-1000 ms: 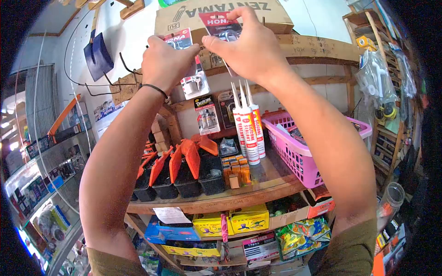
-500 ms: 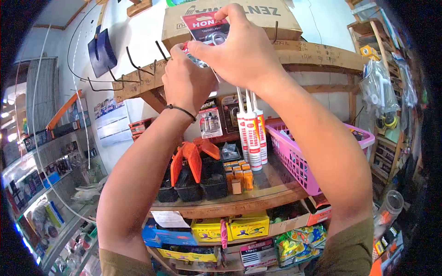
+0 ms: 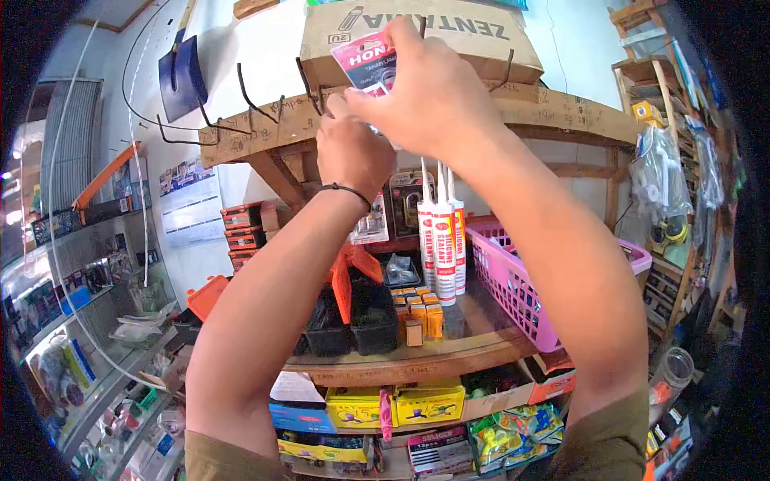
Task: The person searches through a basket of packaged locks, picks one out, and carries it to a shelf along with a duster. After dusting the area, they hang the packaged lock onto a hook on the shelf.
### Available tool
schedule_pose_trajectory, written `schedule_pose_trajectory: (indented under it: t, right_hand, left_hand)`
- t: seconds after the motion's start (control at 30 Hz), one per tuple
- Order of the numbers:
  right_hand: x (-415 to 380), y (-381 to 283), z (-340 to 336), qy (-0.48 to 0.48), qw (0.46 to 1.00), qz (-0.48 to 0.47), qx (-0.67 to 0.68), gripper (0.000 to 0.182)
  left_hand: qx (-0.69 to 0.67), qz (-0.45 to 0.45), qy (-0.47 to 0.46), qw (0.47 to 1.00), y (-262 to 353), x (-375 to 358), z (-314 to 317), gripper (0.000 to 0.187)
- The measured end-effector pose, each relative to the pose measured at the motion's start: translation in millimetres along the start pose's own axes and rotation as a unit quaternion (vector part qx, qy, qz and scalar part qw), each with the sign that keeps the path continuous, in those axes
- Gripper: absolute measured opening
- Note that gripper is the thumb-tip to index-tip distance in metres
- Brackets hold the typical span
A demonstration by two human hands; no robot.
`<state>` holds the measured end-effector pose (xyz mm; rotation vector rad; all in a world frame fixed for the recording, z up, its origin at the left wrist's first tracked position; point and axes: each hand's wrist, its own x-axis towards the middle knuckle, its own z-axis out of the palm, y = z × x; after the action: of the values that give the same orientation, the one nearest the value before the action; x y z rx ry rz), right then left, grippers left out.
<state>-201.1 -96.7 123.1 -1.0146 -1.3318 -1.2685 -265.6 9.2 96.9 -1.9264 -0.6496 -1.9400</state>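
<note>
A red and black blister pack point(image 3: 365, 58) with "HONK" lettering and a silvery item inside is held up at the wooden beam, in front of a cardboard box. My right hand point(image 3: 437, 96) pinches the pack from its right side, with the fingers near its top edge. Just below and to the left, my left hand point(image 3: 357, 156) is closed, its fingertips against the pack's lower part. Much of the pack's lower end is hidden behind my hands. Bent metal hooks point(image 3: 255, 100) stick out of the wooden beam point(image 3: 553, 108) beside my hands.
The "ZENTAMA" cardboard box point(image 3: 481, 40) rests on the beam. Below stand silicone sealant tubes point(image 3: 443, 248), a pink basket point(image 3: 513, 280), small orange boxes point(image 3: 433, 319) and black bins point(image 3: 374, 329). Yellow boxes point(image 3: 429, 401) fill a lower shelf. A dark blue shovel blade point(image 3: 183, 80) hangs at left.
Both hands and the pack have moved slightly right in view, with the pack now tilted more. My left hand has shifted closer under my right. The camera view has shifted a little.
</note>
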Motion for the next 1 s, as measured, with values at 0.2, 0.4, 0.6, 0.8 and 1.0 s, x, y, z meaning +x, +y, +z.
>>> schedule_pose_trajectory:
  t: [0.2,0.4,0.6,0.8,1.0]
  right_hand:
    - [4.7,-8.2,12.6,-0.05,0.995,0.078,0.029,0.056]
    - [14.7,-18.8,20.2,-0.017,0.993,0.116,0.006,0.057]
    - [14.0,-22.9,24.3,-0.034,0.991,0.126,-0.017,0.058]
    - [0.6,-32.4,27.7,-0.085,0.987,0.129,-0.033,0.057]
    - [-8.5,-31.6,42.7,-0.076,0.989,0.114,-0.045,0.06]
  left_hand:
    - [-0.036,-0.027,-0.023,0.999,-12.5,0.4,16.4,0.049]
    - [-0.024,-0.079,-0.045,0.996,-15.2,2.4,22.4,0.054]
    - [-0.021,-0.056,-0.04,0.997,-26.4,4.3,29.0,0.054]
    - [-0.099,-0.058,-0.047,0.992,-33.1,0.5,22.8,0.043]
    - [-0.14,0.026,-0.046,0.989,-59.6,-17.1,38.5,0.063]
